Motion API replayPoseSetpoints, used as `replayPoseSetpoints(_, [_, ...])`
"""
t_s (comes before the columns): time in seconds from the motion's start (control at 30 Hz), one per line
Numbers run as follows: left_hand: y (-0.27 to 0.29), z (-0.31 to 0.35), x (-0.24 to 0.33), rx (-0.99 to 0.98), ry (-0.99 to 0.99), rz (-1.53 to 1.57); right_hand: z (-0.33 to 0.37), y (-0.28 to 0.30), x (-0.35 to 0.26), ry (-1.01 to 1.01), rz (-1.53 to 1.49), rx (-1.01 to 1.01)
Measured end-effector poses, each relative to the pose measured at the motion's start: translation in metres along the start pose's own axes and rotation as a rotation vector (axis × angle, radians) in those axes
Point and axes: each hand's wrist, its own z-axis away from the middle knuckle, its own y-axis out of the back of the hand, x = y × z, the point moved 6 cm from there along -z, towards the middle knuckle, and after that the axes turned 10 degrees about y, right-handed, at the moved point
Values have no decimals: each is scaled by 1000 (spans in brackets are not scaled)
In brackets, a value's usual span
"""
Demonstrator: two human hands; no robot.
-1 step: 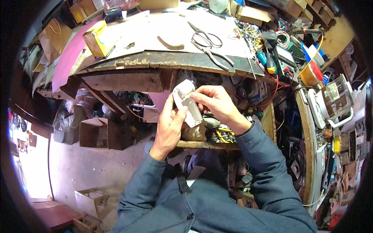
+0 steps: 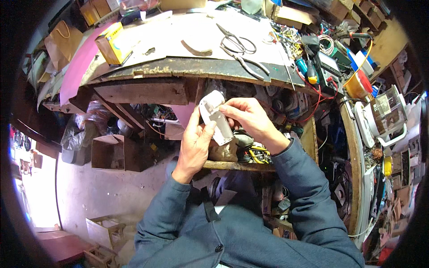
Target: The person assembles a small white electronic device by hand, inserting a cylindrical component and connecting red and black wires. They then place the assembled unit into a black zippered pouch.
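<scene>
A small white plastic device (image 2: 222, 132) with a rounded top and a long hollow-looking body is held tilted in front of me, just below the bench edge. My left hand (image 2: 195, 145) wraps round its left side, thumb lying across the front. On the other side, my right hand (image 2: 250, 117) pinches thumb and forefinger together against the device's middle. Whatever sits between those fingertips is too small to make out. Behind the device, the other right fingers are partly hidden.
On the bench (image 2: 156, 67) lie scissors (image 2: 237, 43), pliers (image 2: 246, 62) and a curved piece (image 2: 196, 48). A yellow box (image 2: 115, 44) stands at left. Wires and screwdrivers (image 2: 308, 71) crowd the right. Below my hands is an open drawer (image 2: 241, 166) holding cables.
</scene>
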Motion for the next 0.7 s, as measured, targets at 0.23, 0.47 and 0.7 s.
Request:
replayPoseSetpoints(0.23, [-1, -1, -1, -38, 55, 78, 1, -2, 5, -62, -185, 19])
replayPoseSetpoints(0.47, [-7, 0, 5, -103, 96, 116, 0, 1, 3, -3, -146, 50])
replayPoseSetpoints(0.7, [-3, -1, 0, -97, 119, 69, 1, -1, -3, 39, -109, 69])
